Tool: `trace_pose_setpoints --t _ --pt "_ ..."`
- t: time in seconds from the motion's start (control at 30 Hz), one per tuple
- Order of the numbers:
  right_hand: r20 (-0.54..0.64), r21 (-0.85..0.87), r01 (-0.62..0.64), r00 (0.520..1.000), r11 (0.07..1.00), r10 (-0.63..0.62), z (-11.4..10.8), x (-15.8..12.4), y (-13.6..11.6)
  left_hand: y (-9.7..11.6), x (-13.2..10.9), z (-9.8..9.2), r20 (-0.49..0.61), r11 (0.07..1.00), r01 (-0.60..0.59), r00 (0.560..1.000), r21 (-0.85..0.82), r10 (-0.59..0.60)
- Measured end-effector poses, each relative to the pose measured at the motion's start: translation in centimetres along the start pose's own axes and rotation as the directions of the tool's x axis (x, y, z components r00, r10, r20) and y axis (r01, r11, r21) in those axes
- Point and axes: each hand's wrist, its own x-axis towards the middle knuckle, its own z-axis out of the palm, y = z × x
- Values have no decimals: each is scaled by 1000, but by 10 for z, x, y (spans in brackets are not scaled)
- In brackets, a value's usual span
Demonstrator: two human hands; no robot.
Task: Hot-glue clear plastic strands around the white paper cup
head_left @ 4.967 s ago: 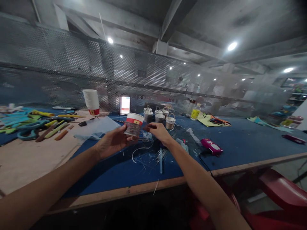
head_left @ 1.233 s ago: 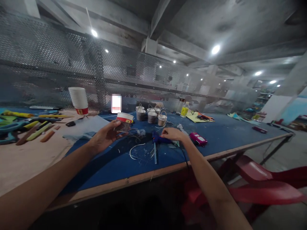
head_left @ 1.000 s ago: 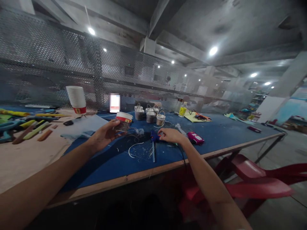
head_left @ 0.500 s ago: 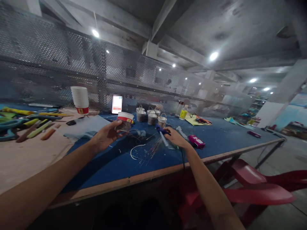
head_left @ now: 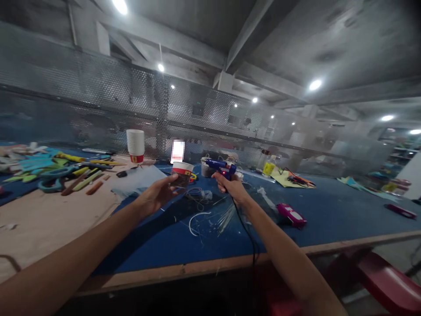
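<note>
My left hand (head_left: 160, 193) is closed around a paper cup (head_left: 182, 174) with a red band at its top and a brown wrap below. In my right hand (head_left: 231, 186) is a blue glue gun (head_left: 219, 166), gripped by its handle, its nozzle pointing left toward the cup but apart from it. A black cord (head_left: 246, 228) hangs from the gun over the table edge. Behind the gun stand small wrapped cups (head_left: 206, 169) with handles, partly hidden by it. Thin pale strands (head_left: 226, 218) lie on the blue tabletop (head_left: 158, 245) below my hands.
A stack of white paper cups (head_left: 135, 142) stands at the back left near a lit phone (head_left: 178, 151). Scissors (head_left: 55, 177) and tools lie on the left board. On the right are a purple device (head_left: 292, 215), a yellow-labelled bottle (head_left: 269, 166) and a red chair (head_left: 391, 281).
My right hand has raised the glue gun from the table and turned its nozzle left. My left hand still holds the cup. The camera view has swung left.
</note>
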Motion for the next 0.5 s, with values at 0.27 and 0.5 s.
trace_pose_setpoints --t 0.27,0.5 --pt "100 -104 52 994 993 -42 21 -20 21 -6 2 -2 65 999 -22 998 24 21" --pt "189 -232 151 976 961 -108 19 -32 22 -1 -8 12 49 997 -42 998 58 39"
